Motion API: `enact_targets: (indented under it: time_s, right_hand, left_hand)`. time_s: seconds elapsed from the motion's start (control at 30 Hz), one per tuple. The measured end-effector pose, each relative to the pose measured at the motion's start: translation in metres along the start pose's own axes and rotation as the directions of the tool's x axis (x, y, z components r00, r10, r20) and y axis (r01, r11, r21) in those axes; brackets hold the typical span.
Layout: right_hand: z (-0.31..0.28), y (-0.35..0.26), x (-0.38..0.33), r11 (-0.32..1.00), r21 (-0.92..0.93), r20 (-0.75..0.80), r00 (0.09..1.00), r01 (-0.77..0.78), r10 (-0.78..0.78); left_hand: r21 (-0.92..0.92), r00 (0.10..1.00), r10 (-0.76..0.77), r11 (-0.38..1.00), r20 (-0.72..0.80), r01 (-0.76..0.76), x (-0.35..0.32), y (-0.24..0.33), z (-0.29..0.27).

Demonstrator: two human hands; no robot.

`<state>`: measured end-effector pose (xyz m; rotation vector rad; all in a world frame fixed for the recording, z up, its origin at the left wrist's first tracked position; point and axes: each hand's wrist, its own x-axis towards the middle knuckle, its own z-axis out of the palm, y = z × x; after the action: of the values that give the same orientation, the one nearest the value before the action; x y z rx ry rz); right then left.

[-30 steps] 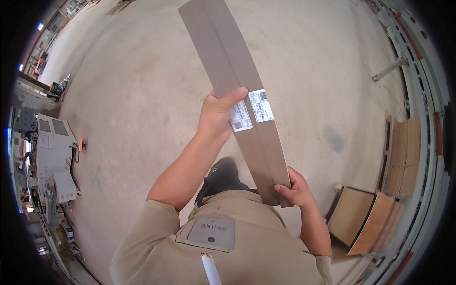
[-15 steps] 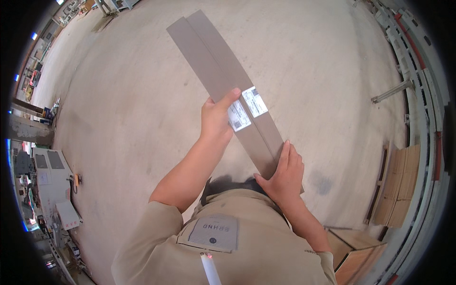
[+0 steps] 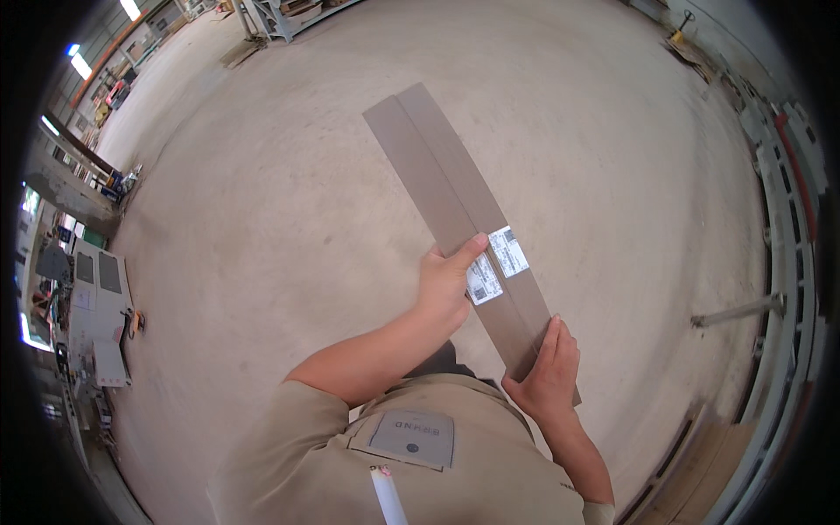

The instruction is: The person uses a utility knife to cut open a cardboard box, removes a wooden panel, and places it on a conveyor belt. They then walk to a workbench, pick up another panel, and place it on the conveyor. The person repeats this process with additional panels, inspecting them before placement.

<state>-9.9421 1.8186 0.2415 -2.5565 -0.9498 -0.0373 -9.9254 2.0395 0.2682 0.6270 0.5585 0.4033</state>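
Two long, narrow grey-brown boards lie side by side in my hands: a left board point(image 3: 404, 157) and a right board point(image 3: 451, 162). They slant from the upper left toward my body at the lower right, their long edges together. Each bears a white printed label point(image 3: 509, 252) near the middle. My left hand point(image 3: 446, 284) grips the left edge, its thumb over the top face beside the labels and its other fingers hidden underneath. Around the near end closes my right hand point(image 3: 549, 372), thumb on the left side and fingers along the right edge.
Concrete floor point(image 3: 280, 192) spreads around me. A grey machine cabinet point(image 3: 96, 289) stands at the left. Along the right runs a long metal frame point(image 3: 801, 297) with a bar point(image 3: 739, 311) jutting inward. Flat brown sheets point(image 3: 700, 468) are at the lower right; a shelf rack point(image 3: 293, 22) stands far off.
The boards and both hands have shifted right and lower in the picture, with the grip unchanged. The surroundings have shifted too, bringing more of the far rack and a yellow pallet truck into view.
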Motion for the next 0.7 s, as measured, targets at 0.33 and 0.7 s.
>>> enact_targets:
  time_s: [0.33,0.7]
  right_hand:
    - [0.049,0.007,-0.012,0.996,-0.092,-0.093,0.996,-0.007,-0.002]
    - [0.073,-0.023,-0.026,0.992,-0.083,-0.142,0.987,-0.093,0.081]
  left_hand:
    - [-0.055,0.975,-0.165,0.983,0.149,0.174,0.032,-0.023,-0.041]
    - [0.024,0.965,-0.180,0.984,0.190,0.179,0.021,-0.009,-0.055]
